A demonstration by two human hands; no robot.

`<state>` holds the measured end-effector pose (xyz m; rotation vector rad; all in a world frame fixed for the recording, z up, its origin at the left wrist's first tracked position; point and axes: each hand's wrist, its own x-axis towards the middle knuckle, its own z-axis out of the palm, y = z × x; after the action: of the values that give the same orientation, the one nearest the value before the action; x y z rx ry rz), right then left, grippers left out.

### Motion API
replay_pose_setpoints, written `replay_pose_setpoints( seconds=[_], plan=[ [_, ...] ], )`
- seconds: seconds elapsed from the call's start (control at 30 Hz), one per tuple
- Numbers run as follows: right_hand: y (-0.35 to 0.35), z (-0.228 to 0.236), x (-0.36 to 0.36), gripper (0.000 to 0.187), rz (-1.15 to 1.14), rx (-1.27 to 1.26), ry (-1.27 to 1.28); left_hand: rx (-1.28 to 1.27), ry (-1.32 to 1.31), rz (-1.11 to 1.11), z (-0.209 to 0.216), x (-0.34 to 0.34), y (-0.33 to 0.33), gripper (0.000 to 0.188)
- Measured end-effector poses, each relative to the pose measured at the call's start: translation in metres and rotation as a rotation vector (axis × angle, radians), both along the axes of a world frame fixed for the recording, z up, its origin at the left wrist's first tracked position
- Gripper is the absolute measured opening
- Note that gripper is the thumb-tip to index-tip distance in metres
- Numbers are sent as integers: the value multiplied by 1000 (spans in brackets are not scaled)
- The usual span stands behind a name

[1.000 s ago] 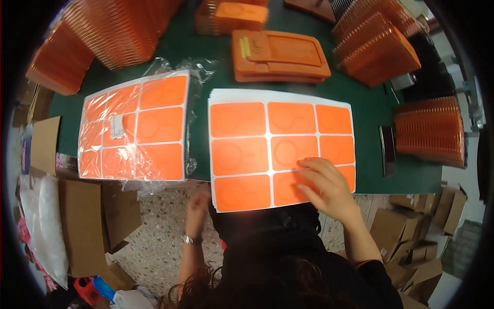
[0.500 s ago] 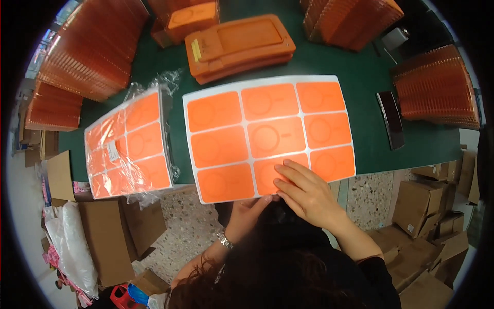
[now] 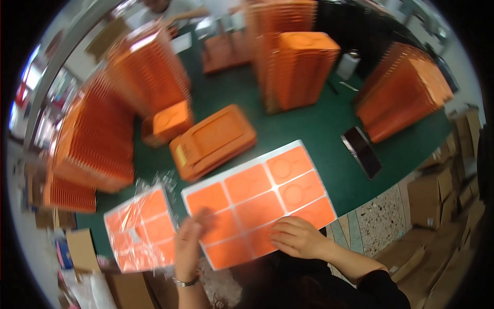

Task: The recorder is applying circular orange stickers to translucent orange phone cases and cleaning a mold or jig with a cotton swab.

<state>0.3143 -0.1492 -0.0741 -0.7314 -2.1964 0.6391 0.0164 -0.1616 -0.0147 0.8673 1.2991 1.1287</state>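
Observation:
A white-backed sheet of orange stickers (image 3: pixel 254 193), with rounded rectangles in rows and faint ring marks, lies tilted at the table's near edge. My right hand (image 3: pixel 298 238) is closed at its near edge, fingers bent over the top; the thumb is hidden. My left hand (image 3: pixel 189 239), wearing a metal-banded watch, is raised by the sheet's left side. Its fingers are smeared by motion and partly cover a sticker. Left of it, a second batch of orange sticker sheets (image 3: pixel 157 224) sits in crinkled clear plastic.
Behind the sheet are stacked orange trays (image 3: pixel 213 141) and a small orange box (image 3: pixel 172 121). Tall orange stacks (image 3: pixel 95 139) line the left; others (image 3: pixel 306 72) stand farther back. A phone (image 3: pixel 363 153) lies at right. Cardboard boxes (image 3: pixel 429 198) flank the table. Another person (image 3: pixel 177 13) is across it.
My view has shifted, showing more of the table's far side. My left hand has left the sheet's near edge and risen to its left side. The right fingers have gone from stretched to bent.

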Motion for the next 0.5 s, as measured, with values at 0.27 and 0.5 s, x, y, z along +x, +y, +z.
replay_pose_setpoints(
  seconds=[0.27, 0.5],
  plan=[
    [75, 25, 74, 15, -432, 125, 9, 7, 9, 89, -47, -91, 146, 47],
    [201, 48, 122, 20, -759, -38, 27, -58, 11, 91, -45, -80, 161, 40]
  ],
)
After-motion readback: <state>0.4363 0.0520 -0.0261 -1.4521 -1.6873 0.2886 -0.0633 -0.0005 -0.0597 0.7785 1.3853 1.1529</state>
